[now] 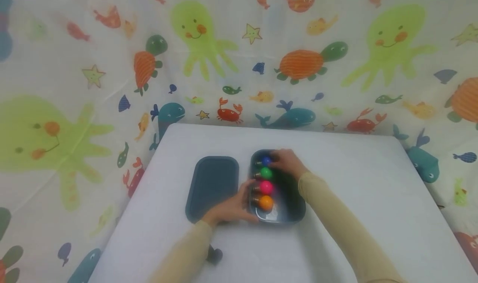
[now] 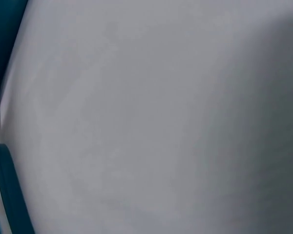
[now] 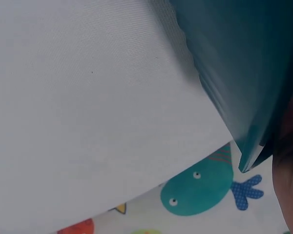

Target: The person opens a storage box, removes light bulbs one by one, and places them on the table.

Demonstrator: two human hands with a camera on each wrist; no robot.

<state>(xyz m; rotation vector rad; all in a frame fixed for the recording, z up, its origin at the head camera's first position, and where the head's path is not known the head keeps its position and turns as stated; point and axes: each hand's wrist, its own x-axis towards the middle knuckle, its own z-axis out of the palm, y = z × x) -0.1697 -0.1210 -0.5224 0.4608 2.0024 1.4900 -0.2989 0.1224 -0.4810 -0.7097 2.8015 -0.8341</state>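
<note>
A dark teal box [image 1: 287, 216] on the table holds a row of coloured light bulbs, screw bases pointing left. From far to near they are a blue bulb [image 1: 267, 161], a green bulb [image 1: 266, 173], a pink bulb [image 1: 266, 187] and an orange bulb [image 1: 266, 203]. At the far end, my right hand [image 1: 289, 162] has its fingertips on the blue bulb. My left hand [image 1: 233, 206] grips the box's near left corner, thumb along the near side and fingers at the left wall. In the right wrist view the box wall [image 3: 234, 63] hides the bulbs.
A flat teal lid [image 1: 214, 183] lies left of the box, partly behind the left hand. A small dark object [image 1: 214, 255] shows beside the left sleeve. The white table [image 1: 354, 183] meets a curtain [image 1: 239, 34] printed with sea animals at the back and sides.
</note>
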